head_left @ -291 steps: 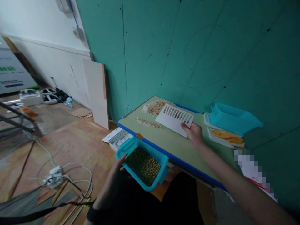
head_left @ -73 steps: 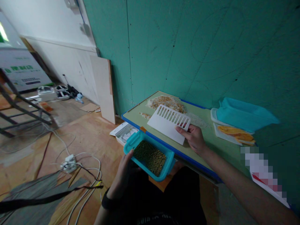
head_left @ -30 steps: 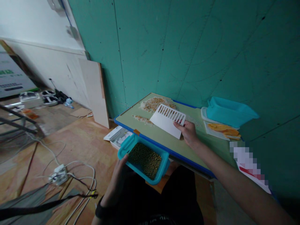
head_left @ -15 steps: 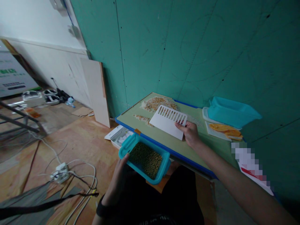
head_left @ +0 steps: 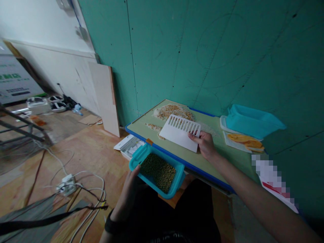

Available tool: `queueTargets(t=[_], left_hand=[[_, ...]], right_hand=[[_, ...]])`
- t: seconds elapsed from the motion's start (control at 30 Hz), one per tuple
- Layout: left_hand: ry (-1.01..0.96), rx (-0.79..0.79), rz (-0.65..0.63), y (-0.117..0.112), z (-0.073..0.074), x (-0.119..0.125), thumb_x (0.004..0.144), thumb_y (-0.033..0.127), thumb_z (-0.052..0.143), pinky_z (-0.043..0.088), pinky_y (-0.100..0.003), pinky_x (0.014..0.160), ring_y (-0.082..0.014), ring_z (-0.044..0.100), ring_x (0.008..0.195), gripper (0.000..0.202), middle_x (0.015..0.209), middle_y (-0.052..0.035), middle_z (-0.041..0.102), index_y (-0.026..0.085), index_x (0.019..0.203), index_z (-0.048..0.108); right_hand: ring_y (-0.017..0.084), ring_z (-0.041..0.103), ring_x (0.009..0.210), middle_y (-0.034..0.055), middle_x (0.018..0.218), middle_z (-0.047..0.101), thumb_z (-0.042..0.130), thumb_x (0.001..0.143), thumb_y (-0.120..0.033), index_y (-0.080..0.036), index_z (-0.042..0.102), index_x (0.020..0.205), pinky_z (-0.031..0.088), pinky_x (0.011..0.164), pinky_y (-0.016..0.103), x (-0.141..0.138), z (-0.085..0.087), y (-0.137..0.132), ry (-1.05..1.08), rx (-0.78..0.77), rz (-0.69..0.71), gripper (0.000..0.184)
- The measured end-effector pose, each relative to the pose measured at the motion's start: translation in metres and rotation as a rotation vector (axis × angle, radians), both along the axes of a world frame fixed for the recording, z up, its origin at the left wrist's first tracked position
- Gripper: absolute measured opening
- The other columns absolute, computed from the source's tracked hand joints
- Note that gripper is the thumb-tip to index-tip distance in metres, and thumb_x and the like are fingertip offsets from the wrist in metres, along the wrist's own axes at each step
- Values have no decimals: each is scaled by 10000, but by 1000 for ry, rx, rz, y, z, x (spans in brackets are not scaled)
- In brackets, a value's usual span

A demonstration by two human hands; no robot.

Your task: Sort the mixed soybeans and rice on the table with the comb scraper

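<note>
My left hand [head_left: 133,177] grips the near left end of a turquoise plastic container [head_left: 179,179], thumb over its rim. In it lie dark green beans [head_left: 153,164] and yellowish beans [head_left: 165,179]. The container is held just off the table's front edge, above my lap. My right hand [head_left: 205,144] pinches the right side of a white slotted scraper [head_left: 177,136], held low over the tabletop. Beyond it spreads a pile of yellow beans mixed with pale grains [head_left: 172,111]. A smaller streak of beans [head_left: 153,127] lies to the scraper's left, partly hidden by it.
The green table [head_left: 141,125] has a blue edge and stands against a green wall. At its right are a turquoise bin [head_left: 253,121], a yellow cloth [head_left: 244,140] and white trays. A power strip [head_left: 67,185] and cables lie on the floor at left.
The scraper has shifted very slightly to the left. The container and both hands stay nearly the same; the whole view has moved a little.
</note>
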State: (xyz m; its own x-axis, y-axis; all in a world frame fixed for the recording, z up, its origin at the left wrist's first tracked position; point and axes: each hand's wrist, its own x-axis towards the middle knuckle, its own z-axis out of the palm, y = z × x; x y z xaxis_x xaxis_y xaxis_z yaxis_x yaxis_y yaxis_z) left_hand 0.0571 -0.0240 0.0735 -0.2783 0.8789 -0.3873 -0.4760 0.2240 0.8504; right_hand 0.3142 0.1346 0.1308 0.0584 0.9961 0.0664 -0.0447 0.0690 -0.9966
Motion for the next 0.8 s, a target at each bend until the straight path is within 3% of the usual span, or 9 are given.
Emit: queueTargets(t=[0.17,0.3,0.4,0.7,0.8], left_hand=[[53,82,17,-2,2,-2,960,366,640,568,-472,911,-259,659,1099,394,1314,-110,636,177,1305,617],[81,138,-3,-9,0,-6,940,434,650,525,-489,1002,-277,647,1157,371,1254,-103,689,162,1190,687],[96,156,-3,-12,-1,-6,888,514,682,488,-439,1073,-307,633,1190,395,1139,-81,746,167,1063,746],[88,83,56,-4,8,-5,964,393,632,593,-449,864,-244,686,1041,417,1272,-107,661,167,1315,611],[73,32,78,2,5,-5,922,426,676,613,-455,838,-280,711,1030,482,1188,-112,717,186,1337,618]], right_hand=[[169,588,542,44,637,716,923,483,-521,-145,739,691,422,512,280,-4,0,-2,-72,8,0,468],[182,619,587,60,697,745,905,527,-545,-146,765,751,445,548,290,-7,-2,-3,-103,32,43,478],[195,643,617,69,734,760,901,540,-557,-151,773,783,466,574,303,-8,-3,-3,-122,48,61,490],[209,665,658,81,781,777,887,579,-579,-152,780,823,491,595,311,-14,-3,-2,-161,51,111,504],[223,680,695,88,817,786,880,592,-590,-156,786,850,502,613,316,-15,-4,-1,-167,60,123,514]])
